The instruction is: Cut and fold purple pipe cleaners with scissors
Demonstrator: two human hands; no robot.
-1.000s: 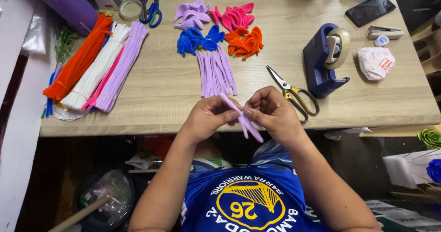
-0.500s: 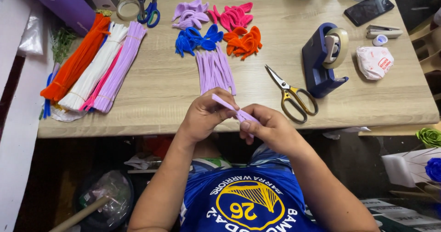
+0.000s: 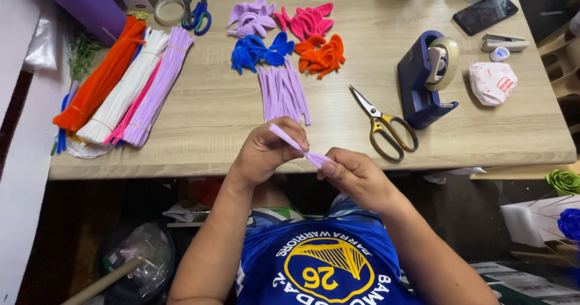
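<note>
Between left hand (image 3: 266, 151) and right hand (image 3: 353, 172), lilac pipe cleaner (image 3: 297, 145); both pinch it shut

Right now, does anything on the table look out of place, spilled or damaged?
Nothing stands out. The left hand and right hand hold one lilac pipe cleaner; the scissors lie open, and the coloured bundles lie sorted.

Left hand (image 3: 266, 154) has rolled knuckles-up over the thin fuzzy lilac pipe cleaner (image 3: 297, 145). Right hand (image 3: 356, 177) slid toward 4 o'clock; the stem's dangling tail is now pinched short between them.
</note>
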